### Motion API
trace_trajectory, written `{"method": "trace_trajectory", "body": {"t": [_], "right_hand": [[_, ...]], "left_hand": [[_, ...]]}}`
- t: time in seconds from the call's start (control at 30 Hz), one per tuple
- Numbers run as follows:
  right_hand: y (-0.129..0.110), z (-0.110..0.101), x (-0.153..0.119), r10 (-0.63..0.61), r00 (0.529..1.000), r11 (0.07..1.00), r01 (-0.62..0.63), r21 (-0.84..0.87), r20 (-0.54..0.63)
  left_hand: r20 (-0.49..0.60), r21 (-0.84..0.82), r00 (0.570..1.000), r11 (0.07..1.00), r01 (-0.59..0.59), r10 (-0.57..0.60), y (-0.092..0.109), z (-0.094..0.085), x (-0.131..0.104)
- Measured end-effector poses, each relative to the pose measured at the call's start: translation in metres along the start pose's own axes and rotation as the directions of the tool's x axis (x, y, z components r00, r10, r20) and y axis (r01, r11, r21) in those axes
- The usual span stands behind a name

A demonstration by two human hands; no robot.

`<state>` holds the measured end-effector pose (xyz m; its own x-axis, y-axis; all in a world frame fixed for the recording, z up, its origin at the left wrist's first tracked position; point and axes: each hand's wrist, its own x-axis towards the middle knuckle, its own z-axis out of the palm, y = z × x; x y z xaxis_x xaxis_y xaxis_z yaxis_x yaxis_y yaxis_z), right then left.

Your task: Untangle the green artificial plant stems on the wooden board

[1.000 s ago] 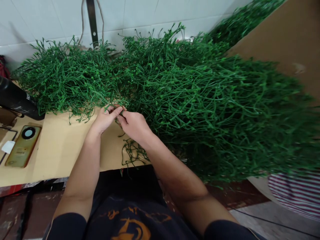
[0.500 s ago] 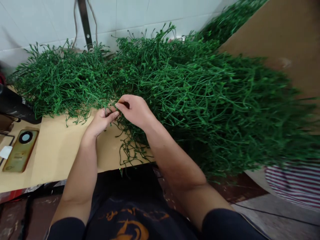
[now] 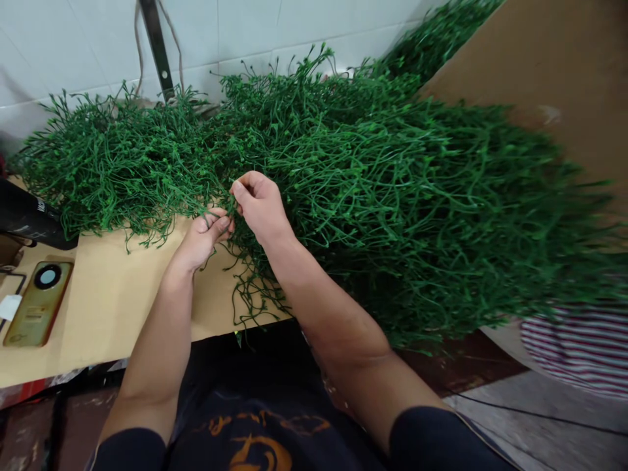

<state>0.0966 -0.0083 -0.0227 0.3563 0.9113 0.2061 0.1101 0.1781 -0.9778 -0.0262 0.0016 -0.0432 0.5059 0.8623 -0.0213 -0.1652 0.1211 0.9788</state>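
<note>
Thin green artificial plant stems with small budded tips lie in a large pile (image 3: 373,170) to the right and a smaller heap (image 3: 122,157) to the left. My left hand (image 3: 209,235) is closed in a pinch on a green stem near the gap between the heaps. Just up and right of it, my right hand (image 3: 258,199) is also pinched, against the edge of the pile. Whatever sits between its fingertips is too small to make out. Some loose stems (image 3: 252,294) hang toward the table's front edge below my hands.
Brown board (image 3: 118,281) covers the tabletop. A phone (image 3: 39,304) lies at the left, near a black cylinder (image 3: 29,209). Behind stand a tiled wall (image 3: 275,26) and a metal upright (image 3: 156,46). A cardboard sheet (image 3: 549,65) leans at the right, above striped cloth (image 3: 579,350).
My right hand has moved up and slightly away from my left, so a small gap now shows between them. My left hand stays nearly in place, still pinching. The view has shifted slightly.
</note>
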Motion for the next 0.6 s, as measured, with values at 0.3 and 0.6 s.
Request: {"method": "trace_trajectory", "body": {"t": [0.3, 0.6], "right_hand": [[-0.010, 0.035, 0.019, 0.045, 0.998, 0.997, -0.042, 0.063, -0.045], [-0.005, 0.032, 0.031, 0.019, 0.999, 0.998, -0.017, -0.061, 0.042]], "left_hand": [[0.019, -0.092, 0.984, 0.981, -0.172, 0.175, 0.003, -0.007, 0.001], [-0.084, 0.058, 0.964, 0.967, -0.247, 0.251, 0.002, -0.019, 0.005]]}}
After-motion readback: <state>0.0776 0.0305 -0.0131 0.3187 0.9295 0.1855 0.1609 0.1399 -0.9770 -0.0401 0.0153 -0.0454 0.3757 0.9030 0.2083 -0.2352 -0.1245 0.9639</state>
